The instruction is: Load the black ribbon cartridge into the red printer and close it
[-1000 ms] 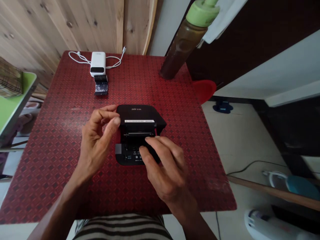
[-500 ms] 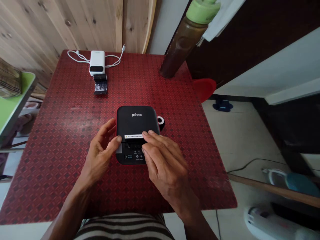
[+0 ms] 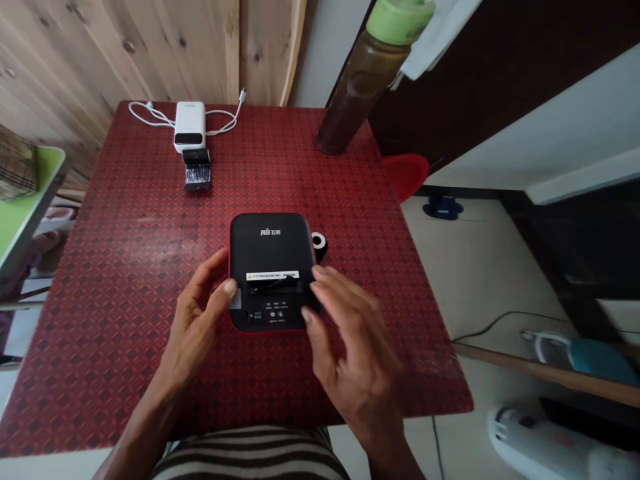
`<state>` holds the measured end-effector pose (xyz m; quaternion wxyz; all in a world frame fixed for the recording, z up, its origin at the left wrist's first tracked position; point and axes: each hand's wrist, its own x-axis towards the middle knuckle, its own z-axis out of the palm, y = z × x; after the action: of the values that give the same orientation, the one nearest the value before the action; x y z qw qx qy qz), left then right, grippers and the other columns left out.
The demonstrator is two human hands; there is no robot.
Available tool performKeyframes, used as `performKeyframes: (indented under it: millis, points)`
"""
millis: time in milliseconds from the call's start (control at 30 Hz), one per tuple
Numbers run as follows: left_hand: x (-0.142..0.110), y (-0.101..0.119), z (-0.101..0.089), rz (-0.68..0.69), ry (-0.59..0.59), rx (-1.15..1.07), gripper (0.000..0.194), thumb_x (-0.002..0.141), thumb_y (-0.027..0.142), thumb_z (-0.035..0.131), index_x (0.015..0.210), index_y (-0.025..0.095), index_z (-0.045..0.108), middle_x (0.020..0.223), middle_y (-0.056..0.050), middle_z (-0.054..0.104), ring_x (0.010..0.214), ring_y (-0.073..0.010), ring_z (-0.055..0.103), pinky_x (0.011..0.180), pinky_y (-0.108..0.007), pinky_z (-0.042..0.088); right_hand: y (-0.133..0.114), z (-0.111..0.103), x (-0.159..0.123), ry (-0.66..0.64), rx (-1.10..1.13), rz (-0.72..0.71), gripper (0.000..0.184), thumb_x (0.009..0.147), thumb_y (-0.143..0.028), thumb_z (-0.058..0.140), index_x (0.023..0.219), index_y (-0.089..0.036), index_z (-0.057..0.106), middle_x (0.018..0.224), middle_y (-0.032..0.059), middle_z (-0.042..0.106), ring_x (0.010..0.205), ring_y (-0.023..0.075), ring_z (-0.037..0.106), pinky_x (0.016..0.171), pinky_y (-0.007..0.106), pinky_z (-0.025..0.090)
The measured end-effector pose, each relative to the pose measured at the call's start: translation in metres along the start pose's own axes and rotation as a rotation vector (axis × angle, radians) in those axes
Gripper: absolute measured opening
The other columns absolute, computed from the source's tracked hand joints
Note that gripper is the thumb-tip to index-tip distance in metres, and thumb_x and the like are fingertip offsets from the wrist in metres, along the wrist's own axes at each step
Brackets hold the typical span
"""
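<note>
A flat black device (image 3: 270,253), apparently a small printer, lies on the red patterned table (image 3: 125,280). It has white lettering, a warning strip, a long slot (image 3: 275,287) and a small display with buttons. My left hand (image 3: 197,313) is at its left edge, thumb on the top corner and fingers curled against the side. At the right edge is my right hand (image 3: 355,333), its thumb and fingers spread and holding nothing; whether the fingertips touch the device I cannot tell. A dark thing with a white ring (image 3: 319,240) shows partly behind the device.
At the back left lie a white power bank (image 3: 190,123) with a white cable (image 3: 220,123) and a dark crumpled strip (image 3: 197,175). A tall brown bottle with a green lid (image 3: 365,73) stands at the back right. A red stool (image 3: 407,175) shows past the table edge.
My right hand has drawn back to the right, off the slot, and its fingers have spread, so the slot and warning strip now show fully. My left hand stays at the left edge.
</note>
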<state>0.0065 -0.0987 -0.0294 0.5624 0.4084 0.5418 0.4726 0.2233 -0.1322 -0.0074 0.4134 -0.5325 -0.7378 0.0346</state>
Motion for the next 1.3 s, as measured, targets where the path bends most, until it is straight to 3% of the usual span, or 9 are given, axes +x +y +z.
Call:
performKeyframes:
  millis: [167,300,600,900,1300]
  points:
    - [-0.009,0.001,-0.002,-0.004,-0.05,-0.013,0.06,0.102,0.048,0.087,0.159,0.036,0.071,0.158,-0.007,0.076,0.138,-0.0353,0.078,0.111,-0.049,0.067,0.002,0.002,-0.03,0.035,0.036,0.293,0.039,0.113,-0.025,0.067,0.153,-0.024,0.065,0.135,0.0143,0.086,0.117,0.0275,0.088,0.095,0.043,0.077]
    - [-0.006,0.0,-0.004,0.014,-0.055,0.013,0.058,0.102,0.046,0.086,0.158,0.037,0.073,0.159,-0.006,0.075,0.146,-0.0365,0.073,0.113,-0.049,0.067,0.002,0.009,-0.04,0.045,0.152,0.408,0.043,0.112,-0.033,0.07,0.155,-0.025,0.063,0.136,0.0143,0.086,0.12,0.0285,0.088,0.096,0.044,0.077]
    - [-0.01,0.0,-0.013,0.003,-0.07,0.06,0.055,0.103,0.043,0.083,0.157,0.04,0.073,0.164,-0.003,0.071,0.158,-0.0393,0.061,0.117,-0.052,0.064,0.003,0.007,-0.036,0.05,0.194,0.374,0.044,0.109,-0.029,0.074,0.152,-0.023,0.065,0.136,0.0156,0.086,0.12,0.0282,0.088,0.097,0.043,0.077]
    - [-0.007,0.005,-0.004,-0.06,-0.027,-0.029,0.05,0.101,0.038,0.083,0.15,0.038,0.076,0.159,-0.002,0.074,0.138,-0.0334,0.074,0.111,-0.046,0.063,0.001,0.013,-0.043,0.071,0.208,0.422,0.047,0.109,-0.033,0.074,0.154,-0.023,0.064,0.138,0.017,0.085,0.123,0.0299,0.086,0.097,0.046,0.077]
    - [-0.009,0.006,0.005,-0.065,0.016,-0.071,0.053,0.1,0.035,0.079,0.153,0.032,0.073,0.152,-0.007,0.077,0.132,-0.0324,0.077,0.109,-0.046,0.063,0.0,0.017,-0.046,0.098,0.291,0.495,0.051,0.107,-0.03,0.078,0.155,-0.024,0.061,0.138,0.0172,0.085,0.124,0.0293,0.086,0.098,0.044,0.076]
